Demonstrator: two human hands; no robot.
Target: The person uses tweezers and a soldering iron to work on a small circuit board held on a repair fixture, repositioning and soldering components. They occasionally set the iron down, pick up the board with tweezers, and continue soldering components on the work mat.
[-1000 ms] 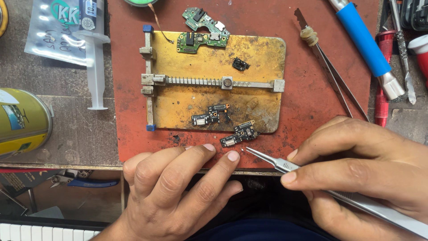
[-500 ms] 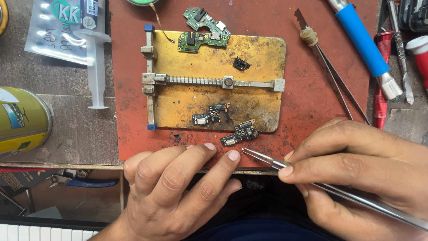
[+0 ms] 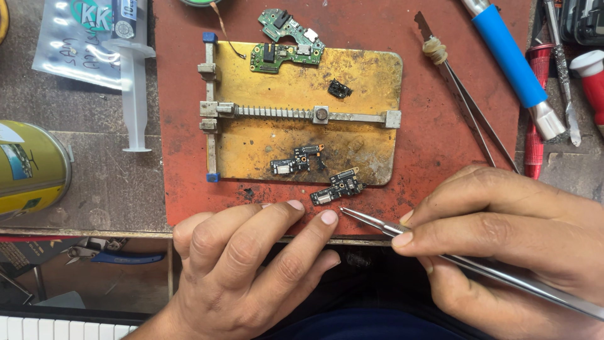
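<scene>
My right hand (image 3: pixel 509 239) grips metal tweezers (image 3: pixel 377 223) whose tip points left, just below a small black circuit board (image 3: pixel 338 188) at the lower edge of the brass holder plate (image 3: pixel 371 75). My left hand (image 3: pixel 245 264) rests on the front edge of the red mat (image 3: pixel 182 182), holding nothing, with two fingertips a little below that board. A second small black board (image 3: pixel 297 160) lies on the plate. Two green circuit boards (image 3: pixel 286 43) sit at the plate's top edge, and a small black chip (image 3: pixel 340 89) lies right of them.
A plastic syringe (image 3: pixel 133 82) and a clear bag (image 3: pixel 72 38) lie at the left, with a yellow tin (image 3: pixel 28 170) below them. Spare tweezers (image 3: pixel 465 101), a blue-handled tool (image 3: pixel 509 63) and red-handled tools (image 3: pixel 538 101) lie at the right. Blue pliers (image 3: pixel 113 255) sit under the bench edge.
The tweezers' tip has dropped slightly lower and flatter near the lower black board. My left hand has stayed put.
</scene>
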